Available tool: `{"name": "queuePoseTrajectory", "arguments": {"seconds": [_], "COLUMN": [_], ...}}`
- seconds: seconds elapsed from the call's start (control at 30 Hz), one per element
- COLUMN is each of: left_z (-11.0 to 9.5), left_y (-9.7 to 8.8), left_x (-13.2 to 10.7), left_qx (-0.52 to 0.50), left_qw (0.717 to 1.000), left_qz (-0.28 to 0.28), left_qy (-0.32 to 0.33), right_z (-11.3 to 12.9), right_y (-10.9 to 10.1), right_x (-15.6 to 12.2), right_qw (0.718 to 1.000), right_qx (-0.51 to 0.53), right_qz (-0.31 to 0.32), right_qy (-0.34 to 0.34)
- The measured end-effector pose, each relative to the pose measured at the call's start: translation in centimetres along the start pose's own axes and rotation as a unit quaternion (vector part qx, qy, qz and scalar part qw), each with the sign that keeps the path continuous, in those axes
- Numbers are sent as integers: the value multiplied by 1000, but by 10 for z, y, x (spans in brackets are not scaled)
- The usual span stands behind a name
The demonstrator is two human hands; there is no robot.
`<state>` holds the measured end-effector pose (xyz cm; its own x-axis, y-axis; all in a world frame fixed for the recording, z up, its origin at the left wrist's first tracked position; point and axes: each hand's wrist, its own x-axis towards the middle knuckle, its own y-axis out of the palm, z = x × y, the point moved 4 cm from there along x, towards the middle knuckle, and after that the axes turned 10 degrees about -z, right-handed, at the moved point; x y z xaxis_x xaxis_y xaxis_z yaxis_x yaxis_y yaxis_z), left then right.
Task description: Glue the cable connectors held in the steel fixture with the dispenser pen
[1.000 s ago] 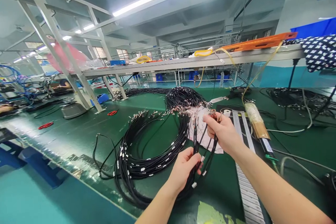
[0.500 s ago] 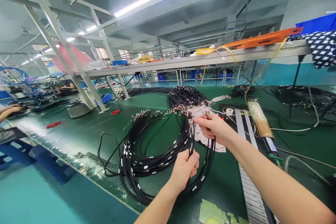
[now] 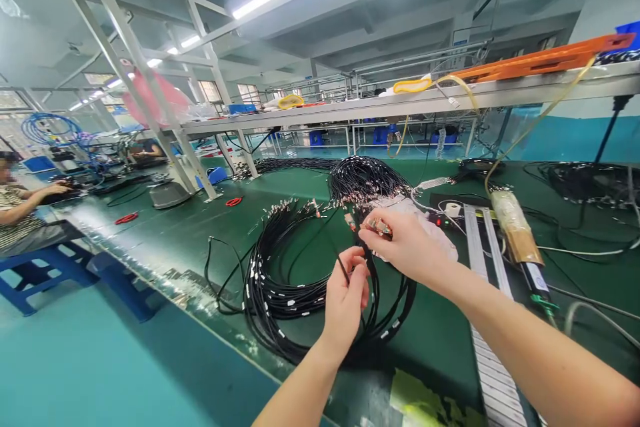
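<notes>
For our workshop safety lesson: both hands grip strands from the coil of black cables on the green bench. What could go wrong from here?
1. The left hand and right hand hold strands of the large coil of thin black cables; loops might snag or tangle.
2. The small metal connector tips pinched in the right hand could bend if tugged.
</notes>
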<state>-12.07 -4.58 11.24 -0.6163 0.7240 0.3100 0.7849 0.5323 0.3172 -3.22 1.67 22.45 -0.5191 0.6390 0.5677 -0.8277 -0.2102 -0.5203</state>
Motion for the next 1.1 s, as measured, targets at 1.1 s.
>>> {"name": "queuePoseTrajectory", "arguments": {"seconds": [1.1], "left_z": [-24], "left_y": [20], "left_x": [38], "left_qx": [152], "left_qw": [966], "left_qz": [207], "left_qy": [-34], "right_z": [-36], "right_y": [-10], "right_x": [-11], "right_qw": [970], "right_qx": [174], "right_qz": [-67], "right_qy": [159]}}
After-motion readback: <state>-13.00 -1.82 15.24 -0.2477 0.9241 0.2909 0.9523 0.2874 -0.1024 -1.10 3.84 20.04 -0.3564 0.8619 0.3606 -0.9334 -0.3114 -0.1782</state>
